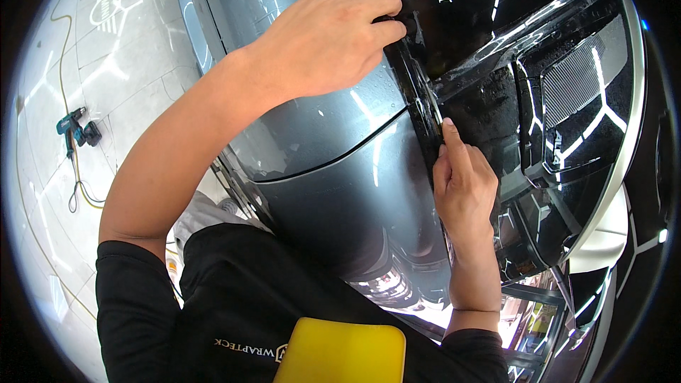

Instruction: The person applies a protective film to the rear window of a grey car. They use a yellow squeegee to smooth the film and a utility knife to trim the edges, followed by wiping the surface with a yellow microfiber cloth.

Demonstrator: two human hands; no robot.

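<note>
Before me is a glossy grey car panel (333, 206), crossed by a dark curved seam. A black trim strip (418, 92) runs along its edge beside dark glass. My left hand (337, 39) reaches across the panel, its fingers bent over the strip's far part; the fingertips are partly hidden. Nearer to me, my right hand (464, 184) is closed against the strip, index finger stretched along it. Whatever lies under its thumb and finger is too small to make out. Small water drops dot the panel near the strip.
A teal cordless power tool (74, 128) lies on the pale tiled floor (106, 92) at left, near a yellowish cable (65, 64). Dark glass (489, 99) with bright reflections stands at right. A flat yellow piece (344, 351) with rounded corners shows at the lower edge, before my black shirt.
</note>
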